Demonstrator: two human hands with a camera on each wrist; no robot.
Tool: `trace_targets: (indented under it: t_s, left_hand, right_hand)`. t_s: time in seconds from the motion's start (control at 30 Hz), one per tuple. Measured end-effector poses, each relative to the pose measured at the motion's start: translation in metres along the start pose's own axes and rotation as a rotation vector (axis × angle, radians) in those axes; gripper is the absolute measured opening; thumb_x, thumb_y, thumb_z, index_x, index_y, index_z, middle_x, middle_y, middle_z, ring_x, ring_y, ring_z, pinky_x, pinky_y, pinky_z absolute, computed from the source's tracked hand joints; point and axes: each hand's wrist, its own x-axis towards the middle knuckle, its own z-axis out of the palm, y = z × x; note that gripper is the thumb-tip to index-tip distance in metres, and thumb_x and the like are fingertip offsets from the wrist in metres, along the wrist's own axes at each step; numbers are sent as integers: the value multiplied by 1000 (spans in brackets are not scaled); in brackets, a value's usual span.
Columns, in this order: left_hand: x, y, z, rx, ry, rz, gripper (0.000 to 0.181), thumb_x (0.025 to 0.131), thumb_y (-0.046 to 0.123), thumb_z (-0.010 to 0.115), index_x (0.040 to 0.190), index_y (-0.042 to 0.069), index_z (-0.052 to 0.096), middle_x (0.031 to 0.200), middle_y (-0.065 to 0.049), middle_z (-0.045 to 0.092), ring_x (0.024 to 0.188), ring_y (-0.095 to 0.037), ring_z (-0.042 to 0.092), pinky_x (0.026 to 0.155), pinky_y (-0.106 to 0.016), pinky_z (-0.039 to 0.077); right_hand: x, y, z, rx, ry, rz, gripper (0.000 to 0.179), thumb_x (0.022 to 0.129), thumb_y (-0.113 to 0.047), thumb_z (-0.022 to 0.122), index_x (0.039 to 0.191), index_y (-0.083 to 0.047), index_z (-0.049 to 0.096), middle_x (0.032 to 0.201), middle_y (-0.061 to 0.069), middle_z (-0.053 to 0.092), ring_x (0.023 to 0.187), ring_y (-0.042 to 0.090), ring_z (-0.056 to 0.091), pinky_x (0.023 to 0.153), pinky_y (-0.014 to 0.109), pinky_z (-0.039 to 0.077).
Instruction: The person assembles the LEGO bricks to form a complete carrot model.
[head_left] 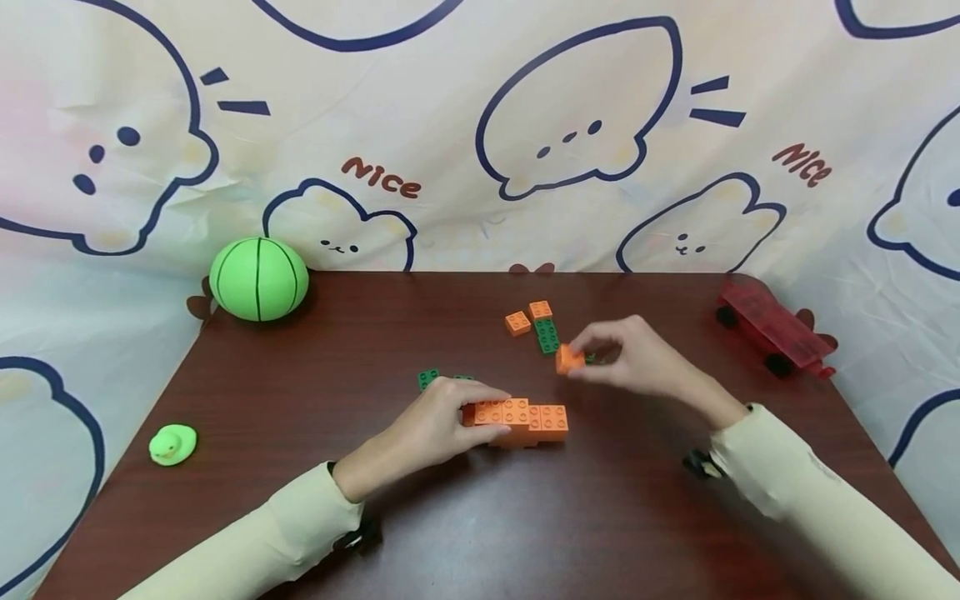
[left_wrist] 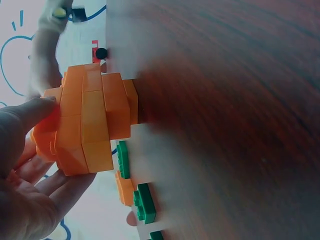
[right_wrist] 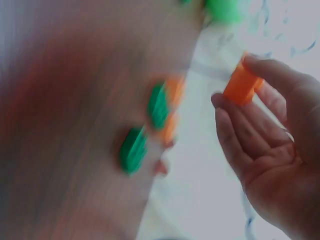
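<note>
While left hand [head_left: 442,417] grips stack [head_left: 528,423], right hand [head_left: 637,357] brick [head_left: 568,360] | green bricks [head_left: 547,337] beyond | car [head_left: 776,321] rightmost

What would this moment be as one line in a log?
left hand: holds stacked orange bricks | right hand: holds orange brick | on table: green bricks, two more orange bricks

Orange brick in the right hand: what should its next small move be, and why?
Probably bring the orange brick across to just above the orange stack: the right hand pinches that brick apart from the stack, while the left hand grips the stack, whose top shows bare studs where it might fit.
</note>
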Motion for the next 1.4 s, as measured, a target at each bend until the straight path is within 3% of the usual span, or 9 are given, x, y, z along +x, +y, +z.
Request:
trace_targets:
  t_s: [0.13, 0.3, 0.53, 0.67, 0.93, 1.4]
  left_hand:
    - [0, -1, 0, -4, -6, -1, 35, 91, 33, 80, 123, 18, 76, 116, 1, 78, 102, -9, 72, 85, -28, 59]
    - [0, -2, 1, -7, -3, 10, 35, 91, 32, 80, 123, 17, 76, 114, 1, 78, 100, -8, 72, 84, -26, 58]
    - [2, -3, 1, -20, -10, 29, 35, 91, 30, 80, 122, 16, 76, 113, 0, 78, 99, -9, 73, 83, -25, 58]
    - [3, -2, 1, -22, -11, 25, 35, 91, 31, 80, 123, 16, 76, 114, 0, 78, 100, -9, 73, 84, -26, 59]
    - [1, -2, 1, -3, -13, 8, 37, 91, 32, 80, 124, 17, 75, 116, 1, 78, 103, -10, 73, 87, -29, 59]
    - [1, -3, 0, -9, -4, 22, 35, 91, 30, 80, 123, 16, 76, 114, -1, 78, 100, -10, 73, 83, -26, 59]
  right_hand:
    - [-21, -33, 14, 39, -27, -147, 19, 82, -21, 89, 97, -25, 79, 101, -7, 79, 85, 5, 72, 75, 33, 62]
    - [-30, -51, 33, 30, -24, -168, 18, 83, -17, 87, 98, -21, 80, 108, -3, 79, 94, 6, 73, 78, 33, 63]
    - [-28, -51, 42, 38, -31, -161, 16, 85, -16, 86, 99, -20, 79, 111, -1, 78, 97, 11, 74, 79, 39, 63]
    - [-27, -47, 45, 43, -69, -181, 17, 85, -16, 85, 97, -20, 75, 104, -5, 77, 89, 7, 70, 78, 37, 63]
    - [-25, -45, 52, 12, -136, -138, 33, 80, -13, 89, 93, -16, 59, 106, -2, 78, 97, 8, 72, 86, 33, 61]
    - [-24, -46, 53, 8, -124, -157, 29, 82, -12, 87, 89, -16, 59, 100, -3, 79, 90, 6, 71, 79, 32, 62]
